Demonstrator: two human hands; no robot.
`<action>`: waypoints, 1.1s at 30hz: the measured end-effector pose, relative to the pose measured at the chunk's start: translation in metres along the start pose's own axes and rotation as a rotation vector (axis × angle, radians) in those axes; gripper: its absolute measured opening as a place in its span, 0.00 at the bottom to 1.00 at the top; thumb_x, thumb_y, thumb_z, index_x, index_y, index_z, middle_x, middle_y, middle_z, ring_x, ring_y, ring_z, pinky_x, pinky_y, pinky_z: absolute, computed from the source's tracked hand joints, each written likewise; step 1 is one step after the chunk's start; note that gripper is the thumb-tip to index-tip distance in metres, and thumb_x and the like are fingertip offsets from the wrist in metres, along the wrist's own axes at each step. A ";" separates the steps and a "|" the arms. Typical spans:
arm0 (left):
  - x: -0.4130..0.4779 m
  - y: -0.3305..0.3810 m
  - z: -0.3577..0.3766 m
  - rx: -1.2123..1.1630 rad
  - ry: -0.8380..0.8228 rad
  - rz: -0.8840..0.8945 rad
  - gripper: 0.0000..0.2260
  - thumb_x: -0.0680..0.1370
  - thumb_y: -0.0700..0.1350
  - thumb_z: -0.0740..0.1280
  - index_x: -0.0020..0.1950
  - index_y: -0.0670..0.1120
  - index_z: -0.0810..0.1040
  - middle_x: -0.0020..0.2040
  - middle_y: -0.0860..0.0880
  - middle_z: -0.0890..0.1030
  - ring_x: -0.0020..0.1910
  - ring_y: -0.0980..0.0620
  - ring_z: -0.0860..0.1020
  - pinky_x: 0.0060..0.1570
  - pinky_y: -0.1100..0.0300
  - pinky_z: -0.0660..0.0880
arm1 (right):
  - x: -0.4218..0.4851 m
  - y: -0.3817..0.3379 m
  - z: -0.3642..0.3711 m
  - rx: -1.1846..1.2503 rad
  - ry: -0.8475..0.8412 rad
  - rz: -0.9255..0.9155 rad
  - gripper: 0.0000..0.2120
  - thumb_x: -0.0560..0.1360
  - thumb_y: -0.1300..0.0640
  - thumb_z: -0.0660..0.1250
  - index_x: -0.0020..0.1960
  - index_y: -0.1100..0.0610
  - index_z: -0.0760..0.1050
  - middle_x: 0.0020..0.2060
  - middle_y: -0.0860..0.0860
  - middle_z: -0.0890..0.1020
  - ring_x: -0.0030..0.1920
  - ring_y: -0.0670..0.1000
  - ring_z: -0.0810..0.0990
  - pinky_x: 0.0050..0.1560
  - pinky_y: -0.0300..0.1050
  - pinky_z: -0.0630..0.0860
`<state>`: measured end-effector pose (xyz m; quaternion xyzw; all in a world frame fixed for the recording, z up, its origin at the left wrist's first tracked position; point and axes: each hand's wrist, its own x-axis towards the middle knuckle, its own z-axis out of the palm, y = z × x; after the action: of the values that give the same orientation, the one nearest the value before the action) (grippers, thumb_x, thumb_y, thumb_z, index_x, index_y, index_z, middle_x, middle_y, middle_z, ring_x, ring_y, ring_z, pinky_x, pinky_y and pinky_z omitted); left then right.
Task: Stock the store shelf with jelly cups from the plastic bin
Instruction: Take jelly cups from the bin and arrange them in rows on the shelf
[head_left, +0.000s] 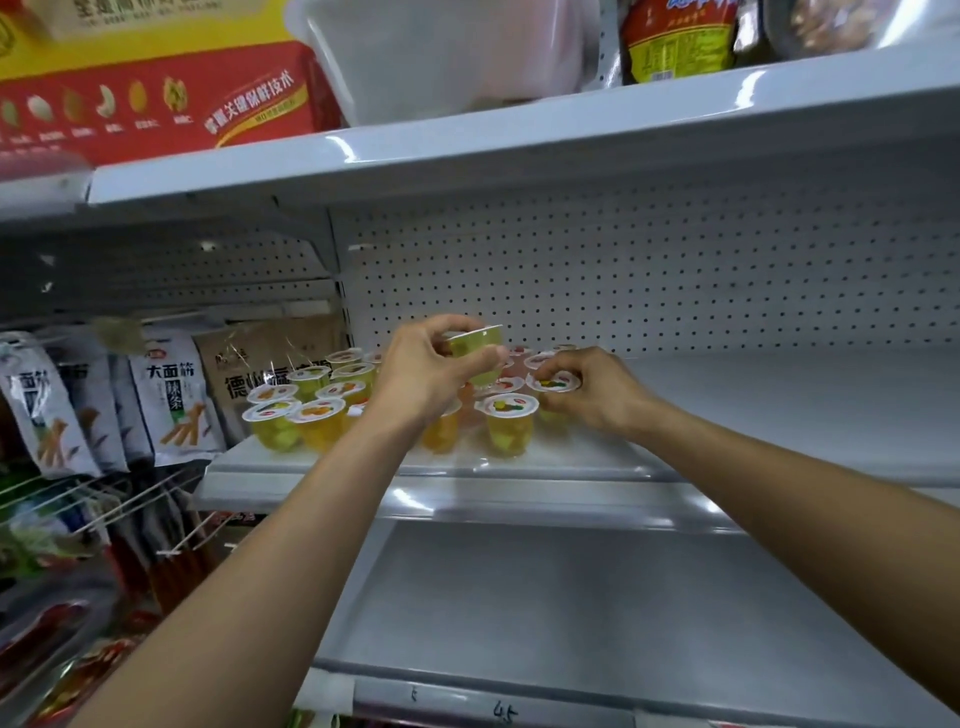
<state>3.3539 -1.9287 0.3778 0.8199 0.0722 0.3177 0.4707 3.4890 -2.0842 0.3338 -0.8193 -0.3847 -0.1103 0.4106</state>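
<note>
Several jelly cups (311, 410) with white lids and yellow fruit filling stand in rows on the middle white shelf (571, 462). My left hand (421, 369) grips one yellow jelly cup (475, 343) tilted in the air above the rows. My right hand (592, 389) curls its fingers round the lid of a jelly cup (553, 384) that stands on the shelf at the right end of the group. Another cup (511, 423) stands just in front, between my hands. The plastic bin (447, 57) sits on the shelf above.
Snack bags (171, 395) hang on wire hooks to the left of the cups. A red and yellow carton (156, 98) stands on the top shelf beside the bin. The middle shelf runs bare to the right; a lower white shelf (519, 597) lies below.
</note>
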 end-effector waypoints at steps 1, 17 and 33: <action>0.001 0.000 0.000 0.005 -0.004 0.008 0.19 0.67 0.54 0.79 0.56 0.54 0.81 0.51 0.47 0.82 0.46 0.51 0.82 0.33 0.64 0.78 | -0.001 0.000 -0.001 -0.009 -0.012 -0.011 0.04 0.71 0.54 0.74 0.46 0.52 0.83 0.51 0.46 0.81 0.52 0.49 0.80 0.54 0.43 0.76; -0.013 0.014 0.024 0.031 -0.108 0.132 0.13 0.75 0.54 0.71 0.53 0.47 0.80 0.46 0.51 0.83 0.44 0.56 0.80 0.44 0.61 0.77 | -0.043 -0.046 -0.027 0.313 0.114 -0.100 0.17 0.69 0.60 0.76 0.56 0.49 0.77 0.43 0.51 0.81 0.36 0.42 0.75 0.40 0.36 0.76; -0.021 -0.025 0.024 0.910 -0.001 0.370 0.14 0.72 0.60 0.71 0.56 0.59 0.80 0.55 0.56 0.80 0.60 0.53 0.73 0.53 0.55 0.57 | -0.063 -0.016 -0.016 0.074 0.016 0.167 0.18 0.68 0.63 0.74 0.47 0.46 0.72 0.44 0.52 0.79 0.36 0.52 0.78 0.37 0.46 0.78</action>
<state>3.3557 -1.9414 0.3398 0.9417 0.0566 0.3316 0.0002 3.4368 -2.1244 0.3222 -0.8319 -0.3157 -0.0680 0.4513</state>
